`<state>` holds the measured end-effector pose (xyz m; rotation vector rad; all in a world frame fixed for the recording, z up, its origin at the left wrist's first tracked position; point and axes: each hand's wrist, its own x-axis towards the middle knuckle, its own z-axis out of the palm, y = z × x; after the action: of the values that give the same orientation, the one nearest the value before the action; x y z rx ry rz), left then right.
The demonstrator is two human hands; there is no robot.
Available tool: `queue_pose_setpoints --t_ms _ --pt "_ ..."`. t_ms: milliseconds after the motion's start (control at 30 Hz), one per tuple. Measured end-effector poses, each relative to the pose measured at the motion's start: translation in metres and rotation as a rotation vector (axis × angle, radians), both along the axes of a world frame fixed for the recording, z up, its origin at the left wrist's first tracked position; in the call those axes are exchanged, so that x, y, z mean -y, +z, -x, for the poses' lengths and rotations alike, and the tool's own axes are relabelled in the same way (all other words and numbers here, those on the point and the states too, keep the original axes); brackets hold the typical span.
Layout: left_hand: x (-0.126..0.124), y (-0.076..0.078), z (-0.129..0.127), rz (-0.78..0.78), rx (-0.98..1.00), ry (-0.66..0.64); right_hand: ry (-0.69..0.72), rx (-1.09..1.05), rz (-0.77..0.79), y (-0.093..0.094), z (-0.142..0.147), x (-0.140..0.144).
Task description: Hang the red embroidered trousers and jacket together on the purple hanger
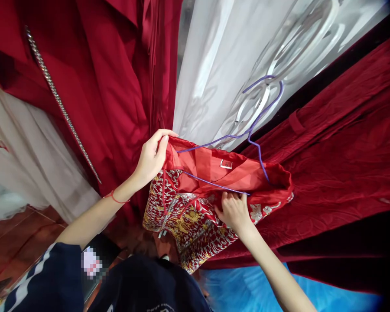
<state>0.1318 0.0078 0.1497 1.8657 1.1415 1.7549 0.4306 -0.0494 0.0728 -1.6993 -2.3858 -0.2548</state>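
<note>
- The garment [185, 225], red-lined and embroidered, is held open between both hands; its weight could make it sag or drop if either grip slackened.
- The left hand [152, 157] has its fingers pinching the garment's left edge; the glossy cloth might slip out.
- The right hand [234, 212] has its fingers curled on the garment's near edge; whether they also pinch wire, I cannot tell, so a pull there could shift both.
- The hanger [249, 132] sits inside the garment's opening; thin wire could bend if forced, or its ends could snag the lining.
- White loops [325, 26] stand beyond the garment, near the hanger's hook, which could catch on them.
- Red cloth [338, 164] hangs just right of the garment; rough embroidery might scrape it.
</note>
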Motion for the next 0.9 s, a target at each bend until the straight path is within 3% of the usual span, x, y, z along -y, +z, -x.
queue_pose_setpoints --t_ms 100,200,333,500,633,767,833,900 --pt "0.000 -0.002 -0.001 0.012 -0.004 0.003 0.235 0.155 -0.011 0.013 -0.004 0.000" --pt "0.005 -0.001 -0.003 0.037 -0.027 0.013 0.498 -0.066 -0.274 0.026 -0.002 0.007" --pt "0.015 0.003 -0.003 0.051 0.032 -0.063 0.455 -0.254 -0.679 0.048 0.022 0.004" --pt "0.022 0.017 0.005 0.133 0.193 -0.132 0.441 -0.269 -1.074 0.081 0.066 -0.047" --pt "0.017 0.023 0.011 0.194 0.175 -0.276 0.390 -0.247 -1.080 0.089 0.083 -0.078" --pt "0.007 0.020 0.016 0.092 -0.058 -0.413 0.362 -0.163 -1.049 0.085 0.083 -0.085" --pt "0.004 0.019 0.017 -0.020 -0.231 -0.386 0.360 -0.151 -1.043 0.082 0.082 -0.086" --pt "0.002 0.018 0.016 -0.149 -0.378 -0.272 0.356 -0.133 -1.032 0.082 0.081 -0.086"
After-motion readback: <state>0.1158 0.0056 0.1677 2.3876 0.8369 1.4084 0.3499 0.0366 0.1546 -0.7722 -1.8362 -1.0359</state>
